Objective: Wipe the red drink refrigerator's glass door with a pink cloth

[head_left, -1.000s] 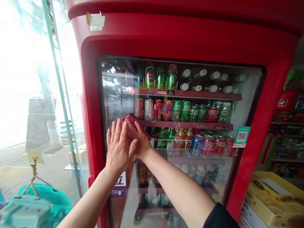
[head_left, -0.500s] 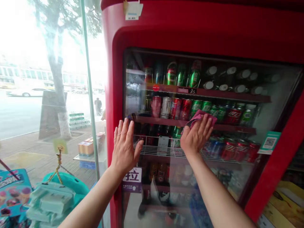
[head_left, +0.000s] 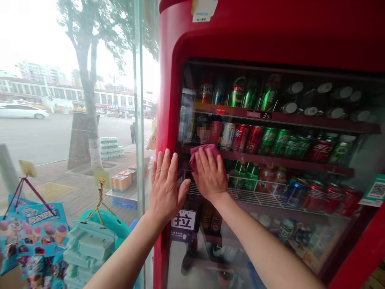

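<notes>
My right hand point(head_left: 211, 174) presses a pinkish-purple cloth point(head_left: 195, 155) against the glass door point(head_left: 255, 251) of a red drinks fridge point(head_left: 270, 32). The cloth shows around my fingertips, in front of the second shelf. To its left, my left hand point(head_left: 165, 188) lies flat with fingers stretched and thumb out, over the fridge's red left frame and the door's edge. It holds nothing. Just below that hand is a purple-and-white sticker point(head_left: 183, 224) on the glass. Behind the door stand cans point(head_left: 269, 140) and bottles on several shelves.
A clear glass pane point(head_left: 138, 100) stands left of the fridge, with a street, a tree point(head_left: 90, 80) and stacked boxes point(head_left: 122, 180) beyond. Hanging at lower left are blue snack packs point(head_left: 42, 228) and pale green packages point(head_left: 90, 249). A green QR sticker point(head_left: 375, 190) is on the door's right.
My right hand has slid the cloth leftward across the glass, close to my left hand. My left hand keeps its flat pose. The view has turned slightly left.
</notes>
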A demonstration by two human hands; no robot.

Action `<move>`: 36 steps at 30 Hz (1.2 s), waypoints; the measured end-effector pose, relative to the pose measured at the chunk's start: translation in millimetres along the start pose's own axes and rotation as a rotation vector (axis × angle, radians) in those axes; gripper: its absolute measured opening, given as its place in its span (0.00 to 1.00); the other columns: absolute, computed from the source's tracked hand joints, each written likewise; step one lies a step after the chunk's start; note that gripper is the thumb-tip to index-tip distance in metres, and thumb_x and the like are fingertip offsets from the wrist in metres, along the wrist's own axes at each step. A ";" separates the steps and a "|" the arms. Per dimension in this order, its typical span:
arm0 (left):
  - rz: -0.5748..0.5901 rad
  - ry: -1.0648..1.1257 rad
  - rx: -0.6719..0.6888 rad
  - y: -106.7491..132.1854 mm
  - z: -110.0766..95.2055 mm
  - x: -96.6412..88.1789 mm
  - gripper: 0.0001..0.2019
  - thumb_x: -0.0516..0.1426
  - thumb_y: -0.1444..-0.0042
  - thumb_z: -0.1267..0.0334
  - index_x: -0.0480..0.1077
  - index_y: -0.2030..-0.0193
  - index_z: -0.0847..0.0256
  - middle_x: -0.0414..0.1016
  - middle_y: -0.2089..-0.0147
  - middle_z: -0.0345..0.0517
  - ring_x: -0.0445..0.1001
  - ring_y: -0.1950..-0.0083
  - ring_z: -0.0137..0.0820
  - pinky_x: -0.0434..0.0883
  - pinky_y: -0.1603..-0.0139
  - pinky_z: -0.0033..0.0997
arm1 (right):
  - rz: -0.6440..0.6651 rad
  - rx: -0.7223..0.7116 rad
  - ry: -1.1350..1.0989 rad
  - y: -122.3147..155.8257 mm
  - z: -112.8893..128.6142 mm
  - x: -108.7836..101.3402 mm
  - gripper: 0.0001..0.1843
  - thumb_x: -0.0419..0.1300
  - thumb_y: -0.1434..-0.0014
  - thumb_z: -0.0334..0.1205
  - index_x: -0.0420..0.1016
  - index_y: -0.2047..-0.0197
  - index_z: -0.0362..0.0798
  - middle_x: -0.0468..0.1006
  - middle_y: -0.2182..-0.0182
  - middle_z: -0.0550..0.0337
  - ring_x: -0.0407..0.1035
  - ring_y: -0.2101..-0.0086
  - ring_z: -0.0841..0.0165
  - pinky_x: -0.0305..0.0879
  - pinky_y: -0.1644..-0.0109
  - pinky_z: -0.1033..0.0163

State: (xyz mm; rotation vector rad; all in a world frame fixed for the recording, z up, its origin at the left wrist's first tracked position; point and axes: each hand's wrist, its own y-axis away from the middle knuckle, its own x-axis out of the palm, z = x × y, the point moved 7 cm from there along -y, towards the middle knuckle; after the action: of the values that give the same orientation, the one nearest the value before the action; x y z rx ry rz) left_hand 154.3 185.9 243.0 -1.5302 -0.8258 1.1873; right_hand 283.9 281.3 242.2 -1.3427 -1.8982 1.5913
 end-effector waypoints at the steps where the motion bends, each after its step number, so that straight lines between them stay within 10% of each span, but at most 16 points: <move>1: 0.001 -0.009 -0.006 1.5 1.9 -3.0 0.43 0.54 0.25 0.51 0.38 0.13 0.59 0.40 0.12 0.60 0.39 0.11 0.52 0.44 0.14 0.61 | 0.034 -0.127 -0.030 5.9 14.0 7.6 0.40 0.56 0.23 0.42 0.48 0.16 0.43 0.57 0.20 0.45 0.46 0.20 0.50 0.37 0.16 0.35; 9: 0.025 -0.066 -0.017 11.4 8.1 -24.0 0.42 0.55 0.25 0.52 0.38 0.13 0.58 0.40 0.12 0.60 0.38 0.11 0.50 0.45 0.14 0.58 | 0.195 -0.942 -0.213 18.2 34.5 14.2 0.28 0.58 0.25 0.40 0.70 0.27 0.38 0.73 0.28 0.47 0.62 0.26 0.55 0.59 0.20 0.42; 15: -0.035 -0.052 -0.056 -1.9 13.5 -38.2 0.41 0.53 0.25 0.49 0.39 0.13 0.58 0.42 0.12 0.60 0.38 0.11 0.50 0.43 0.14 0.59 | 0.074 -0.382 -0.074 -121.6 -25.2 -29.0 0.38 0.57 0.26 0.42 0.56 0.19 0.37 0.56 0.20 0.41 0.46 0.20 0.49 0.38 0.15 0.33; 18: -0.038 -0.045 -0.076 -5.6 14.9 -39.6 0.41 0.52 0.25 0.48 0.39 0.13 0.59 0.42 0.12 0.60 0.38 0.11 0.50 0.42 0.14 0.60 | -0.060 -0.088 -0.026 -141.5 -33.1 -32.1 0.40 0.55 0.25 0.43 0.48 0.16 0.38 0.49 0.18 0.42 0.38 0.19 0.48 0.29 0.16 0.30; 29: 0.007 -0.080 -0.065 18.0 16.3 -34.5 0.42 0.53 0.25 0.48 0.39 0.13 0.58 0.41 0.12 0.60 0.37 0.11 0.49 0.41 0.14 0.57 | 0.043 -0.161 -0.136 -0.1 60.4 34.9 0.40 0.53 0.23 0.38 0.44 0.15 0.38 0.52 0.19 0.41 0.47 0.20 0.49 0.43 0.17 0.34; 36: 0.076 -0.072 -0.016 23.0 -1.7 -25.8 0.43 0.55 0.26 0.51 0.38 0.13 0.57 0.41 0.12 0.59 0.38 0.11 0.50 0.43 0.14 0.59 | 0.226 -0.717 -0.176 64.0 53.5 35.9 0.36 0.58 0.25 0.40 0.58 0.19 0.39 0.63 0.22 0.47 0.56 0.23 0.54 0.59 0.19 0.42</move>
State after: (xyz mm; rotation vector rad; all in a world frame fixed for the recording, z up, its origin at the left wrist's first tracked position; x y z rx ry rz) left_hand 147.3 155.3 228.2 -1.5516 -0.8326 1.3002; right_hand 254.7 274.7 156.4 -1.7797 -2.6590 1.1773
